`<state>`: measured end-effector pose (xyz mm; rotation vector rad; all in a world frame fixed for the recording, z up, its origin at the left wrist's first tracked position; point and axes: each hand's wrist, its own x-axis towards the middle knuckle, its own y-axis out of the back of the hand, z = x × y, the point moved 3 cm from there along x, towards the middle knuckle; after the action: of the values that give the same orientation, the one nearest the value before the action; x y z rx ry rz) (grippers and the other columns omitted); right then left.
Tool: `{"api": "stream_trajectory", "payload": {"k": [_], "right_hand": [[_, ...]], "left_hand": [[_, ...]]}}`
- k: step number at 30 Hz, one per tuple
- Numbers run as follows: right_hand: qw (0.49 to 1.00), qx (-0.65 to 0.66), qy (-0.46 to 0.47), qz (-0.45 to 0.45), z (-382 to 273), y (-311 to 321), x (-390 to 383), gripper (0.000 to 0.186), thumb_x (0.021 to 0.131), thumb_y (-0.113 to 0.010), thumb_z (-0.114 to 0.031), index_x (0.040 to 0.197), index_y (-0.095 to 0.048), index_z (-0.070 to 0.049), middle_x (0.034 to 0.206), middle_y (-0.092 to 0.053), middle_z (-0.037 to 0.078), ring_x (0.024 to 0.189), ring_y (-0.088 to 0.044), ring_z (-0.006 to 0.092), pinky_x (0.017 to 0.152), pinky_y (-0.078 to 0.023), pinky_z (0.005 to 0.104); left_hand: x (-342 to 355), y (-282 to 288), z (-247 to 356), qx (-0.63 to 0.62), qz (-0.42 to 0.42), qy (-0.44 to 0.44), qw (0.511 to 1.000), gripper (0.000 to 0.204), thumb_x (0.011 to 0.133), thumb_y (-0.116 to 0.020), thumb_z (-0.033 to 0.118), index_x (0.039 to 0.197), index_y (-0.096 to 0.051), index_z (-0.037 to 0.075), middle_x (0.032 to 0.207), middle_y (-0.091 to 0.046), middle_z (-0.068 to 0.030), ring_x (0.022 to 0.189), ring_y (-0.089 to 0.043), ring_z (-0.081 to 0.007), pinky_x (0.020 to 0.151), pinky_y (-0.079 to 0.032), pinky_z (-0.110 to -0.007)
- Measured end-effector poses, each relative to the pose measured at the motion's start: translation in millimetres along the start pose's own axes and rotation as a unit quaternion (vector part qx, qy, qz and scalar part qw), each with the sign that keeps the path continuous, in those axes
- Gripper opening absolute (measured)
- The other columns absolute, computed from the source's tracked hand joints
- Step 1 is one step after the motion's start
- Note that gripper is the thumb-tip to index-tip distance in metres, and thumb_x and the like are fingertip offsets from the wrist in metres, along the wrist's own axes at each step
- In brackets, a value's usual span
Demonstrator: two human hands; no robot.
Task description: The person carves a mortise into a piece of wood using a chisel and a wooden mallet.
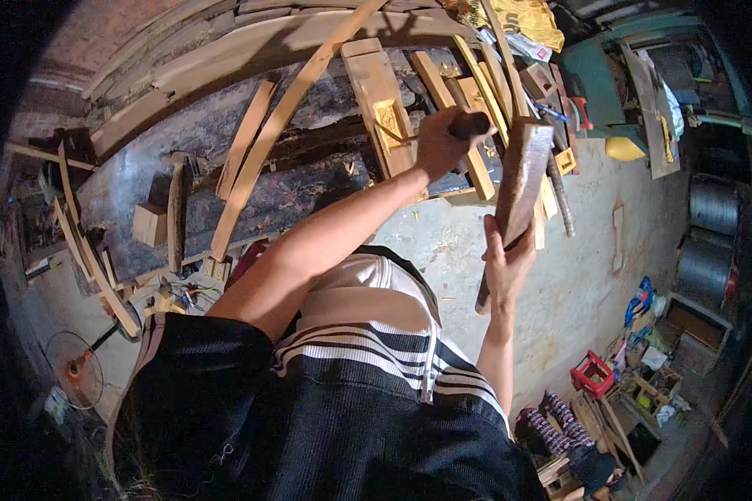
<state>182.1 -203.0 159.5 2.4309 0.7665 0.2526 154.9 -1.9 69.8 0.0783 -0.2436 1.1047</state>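
My left hand [443, 146] is wrapped around the dark handle [470, 125] of a chisel, its round butt facing up. From the fist, the thin blade reaches left toward a rectangular recess in a thick wooden block [366, 71]. Pale wood shavings [387, 117] lie in that recess. On the right, my right hand [510, 259] grips a heavy squared wooden mallet [524, 171], held upright beside the chisel and apart from it. A darker end of the mallet shows below the fingers.
The dark workbench [309, 108] carries a long wooden strip [284, 117], a loose wood cube [149, 224] and several sticks. A yellow bag [533, 23] lies at its far end. Right of it, a red plastic stool [593, 373] and a person's patterned legs [560, 422] are on the floor.
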Motion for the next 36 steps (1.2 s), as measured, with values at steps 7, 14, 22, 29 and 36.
{"api": "stream_trajectory", "payload": {"k": [7,14,22,29,36], "right_hand": [[1.0,0.011,-0.027,-0.006,-6,7,6,0.05,0.088,-0.075,-0.019,0.128,-0.053,0.002,0.084,-0.063,0.005,0.05,-0.051,0.0082,0.044,-0.043,0.0246],[1.0,-0.014,-0.017,-0.009,-18,2,7,0.046,0.085,-0.077,-0.024,0.115,-0.054,0.002,0.074,-0.062,0.008,0.051,-0.054,0.0114,0.046,-0.044,0.0278],[0.991,0.114,0.065,0.037,-43,1,29,0.049,0.087,-0.07,-0.009,0.128,-0.048,0.005,0.084,-0.064,0.008,0.055,-0.055,0.0123,0.049,-0.046,0.0262],[0.986,-0.141,0.063,-0.068,-30,-21,36,0.058,0.082,-0.078,-0.027,0.121,-0.054,0.008,0.072,-0.066,0.018,0.065,-0.065,0.0232,0.064,-0.052,0.0346],[0.984,-0.167,0.037,-0.054,-13,-27,48,0.06,0.084,-0.071,-0.047,0.121,-0.057,-0.002,0.076,-0.067,0.027,0.078,-0.069,0.045,0.064,-0.053,0.0443]], "left_hand": [[0,-10,-17,0.065,0.023,-0.036,0.997,0.028,0.075,-0.085,0.026,0.087,-0.068,0.007,0.075,-0.068,-0.0082,0.068,-0.064,-0.022,0.065,-0.049,-0.036],[10,-4,-20,0.046,0.067,-0.054,0.995,0.035,0.07,-0.086,0.022,0.091,-0.064,0.007,0.08,-0.067,-0.0121,0.073,-0.066,-0.0334,0.069,-0.05,-0.044],[5,-6,-19,0.015,-0.027,-0.009,0.999,0.024,0.08,-0.08,0.012,0.095,-0.062,0.006,0.088,-0.067,-0.0108,0.082,-0.067,-0.0242,0.072,-0.051,-0.039],[4,-11,-38,0.015,0.02,-0.016,1.0,0.024,0.073,-0.081,0.021,0.088,-0.068,0.007,0.077,-0.065,-0.0139,0.075,-0.067,-0.0287,0.068,-0.051,-0.037],[10,-2,-24,0.069,-0.065,0.024,0.995,0.026,0.076,-0.082,0.022,0.094,-0.07,0.009,0.079,-0.07,-0.012,0.077,-0.07,-0.0281,0.068,-0.052,-0.038]]}}
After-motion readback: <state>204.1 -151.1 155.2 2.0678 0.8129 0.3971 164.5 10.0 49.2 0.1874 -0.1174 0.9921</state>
